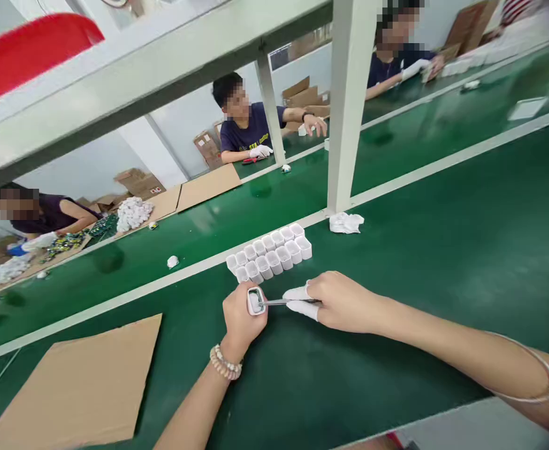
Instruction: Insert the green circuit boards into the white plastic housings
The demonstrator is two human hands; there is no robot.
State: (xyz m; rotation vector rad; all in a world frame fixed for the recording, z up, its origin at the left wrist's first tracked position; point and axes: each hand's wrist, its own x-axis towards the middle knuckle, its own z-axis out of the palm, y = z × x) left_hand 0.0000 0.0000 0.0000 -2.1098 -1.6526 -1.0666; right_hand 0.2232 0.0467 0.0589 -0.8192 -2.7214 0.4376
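Note:
My left hand (pixel 242 317) is closed around a small white plastic housing (pixel 256 294), its open end facing up toward me. Inside it show a white part and a bit of green. White finger cots cover two fingers of my right hand (pixel 337 303), which pinches a pair of metal tweezers (pixel 277 302). The tweezers' tips reach into the housing's opening. Just beyond my hands, several similar white housings (pixel 274 259) stand in two rows with their open ends up.
A cardboard sheet (pixel 82 381) lies at left on the green bench (pixel 419 250). Crumpled white material (pixel 346 223) sits by a white post (pixel 344 112). Beyond a pale rail, small parts (pixel 172 262) lie on a green belt (pixel 209 219). Co-workers sit across it, one beside a white pile (pixel 134 214).

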